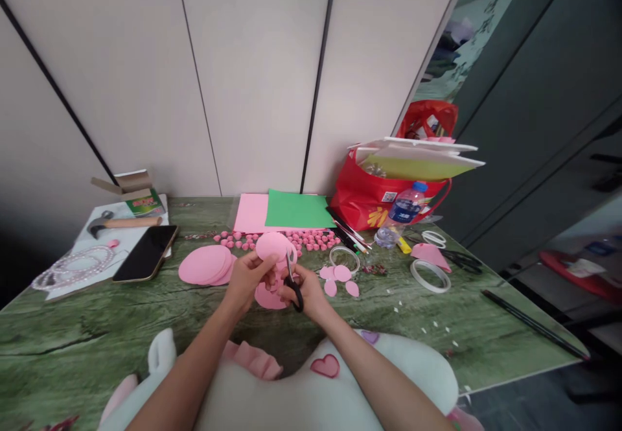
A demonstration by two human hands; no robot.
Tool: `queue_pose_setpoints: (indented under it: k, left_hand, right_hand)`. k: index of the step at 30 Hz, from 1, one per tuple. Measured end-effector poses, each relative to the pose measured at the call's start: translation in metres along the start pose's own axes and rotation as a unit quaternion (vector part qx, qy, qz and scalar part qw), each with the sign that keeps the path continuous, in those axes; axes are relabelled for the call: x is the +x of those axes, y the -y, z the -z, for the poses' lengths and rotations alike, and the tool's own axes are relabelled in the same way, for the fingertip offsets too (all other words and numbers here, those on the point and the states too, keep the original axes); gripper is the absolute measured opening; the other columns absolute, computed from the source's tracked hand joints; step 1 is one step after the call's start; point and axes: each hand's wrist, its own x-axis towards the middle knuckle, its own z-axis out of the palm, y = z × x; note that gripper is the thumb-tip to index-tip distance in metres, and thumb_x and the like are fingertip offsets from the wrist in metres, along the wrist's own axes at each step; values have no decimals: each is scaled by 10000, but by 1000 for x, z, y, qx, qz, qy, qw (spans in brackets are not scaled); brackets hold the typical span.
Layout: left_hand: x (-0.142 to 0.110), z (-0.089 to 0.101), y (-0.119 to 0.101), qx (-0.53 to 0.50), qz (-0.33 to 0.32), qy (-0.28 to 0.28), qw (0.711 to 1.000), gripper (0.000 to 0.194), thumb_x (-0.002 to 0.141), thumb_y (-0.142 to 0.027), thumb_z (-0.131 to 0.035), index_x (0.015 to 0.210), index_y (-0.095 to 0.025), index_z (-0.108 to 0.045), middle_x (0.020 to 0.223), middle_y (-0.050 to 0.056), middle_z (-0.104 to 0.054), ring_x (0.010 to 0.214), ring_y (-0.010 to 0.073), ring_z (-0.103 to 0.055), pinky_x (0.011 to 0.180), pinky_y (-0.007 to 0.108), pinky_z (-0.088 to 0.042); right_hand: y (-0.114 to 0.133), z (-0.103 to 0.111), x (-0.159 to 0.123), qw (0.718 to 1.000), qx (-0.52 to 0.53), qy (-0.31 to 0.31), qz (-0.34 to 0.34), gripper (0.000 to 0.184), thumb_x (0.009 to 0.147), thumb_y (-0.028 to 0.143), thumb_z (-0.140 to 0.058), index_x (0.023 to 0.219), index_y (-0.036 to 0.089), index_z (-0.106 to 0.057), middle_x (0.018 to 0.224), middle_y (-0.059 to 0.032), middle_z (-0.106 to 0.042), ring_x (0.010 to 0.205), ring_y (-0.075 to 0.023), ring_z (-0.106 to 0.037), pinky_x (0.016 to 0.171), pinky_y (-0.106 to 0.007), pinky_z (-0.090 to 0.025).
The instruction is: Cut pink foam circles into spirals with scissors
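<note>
Fingers of the left hand (249, 274) pinched rounded pink paper (271, 245), the right hand (311, 293) gripped black-handled metal scissors (294, 293), and green wood-grained tabletop (116, 317) stretched to its left edge.

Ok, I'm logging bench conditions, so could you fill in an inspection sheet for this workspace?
Surface: green wood-patterned tabletop, small white scraps toward the right.
Job's things: pink paper oval, scissors; a stack of pink ovals lies nearby.
Clutter: phone, hammer, red bag, clear bottle.
Grips: left grip pinches the pink paper oval; right grip holds the scissors, blades near the paper.
Cables: nothing seen.
Surroundings: pale panels behind the tabletop, dark panels to the right.
</note>
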Motion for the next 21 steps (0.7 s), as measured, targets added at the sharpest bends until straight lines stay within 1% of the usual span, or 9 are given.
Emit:
queue_pose_setpoints:
  k: [4,8,11,14,18,21]
  left_hand:
    - [0,0,0,13,-3,-9,1000,202,630,-299,-610,629,-112,-534,464,-29,-515,367,65,-444,357,184,-335]
    - [-1,1,-9,45,-12,-6,999,187,643,-286,-598,605,-115,-534,423,-32,-509,355,67,-438,361,186,-341]
    - [1,2,-17,67,-17,-2,998,185,654,-288,-588,595,-120,-540,400,-33,-510,344,65,-429,355,181,-336]
    - [6,3,-22,77,-17,1,997,180,656,-288,-585,592,-125,-542,401,-38,-507,343,61,-422,355,178,-336]
    - [14,4,-27,84,-12,3,996,166,636,-277,-601,592,-124,-552,403,-42,-500,343,64,-422,353,182,-342]
    - [22,8,-30,90,-11,-2,996,163,627,-267,-607,577,-121,-554,399,-39,-500,339,61,-418,350,179,-335]
  right_hand:
    - [1,0,0,1000,-17,-12,4,398,471,308,-734,708,168,-447,439,83,-497,349,-61,-445,347,-164,-351]
    - [8,1,3,1000,-12,-18,14,430,459,266,-745,760,166,-456,497,77,-509,423,-64,-465,410,-170,-372]
    - [15,1,8,1000,-1,-8,23,453,473,256,-741,813,161,-456,547,65,-517,470,-70,-477,457,-182,-389]
    - [19,-1,12,1000,6,-4,27,451,491,271,-731,830,161,-455,553,61,-512,490,-80,-478,476,-193,-385]
    - [26,-5,19,1000,7,-4,28,407,508,300,-717,797,166,-463,525,66,-495,492,-86,-469,478,-194,-370]
    - [31,-8,26,1000,19,-2,23,388,507,302,-713,784,172,-475,546,61,-504,495,-81,-460,470,-183,-356]
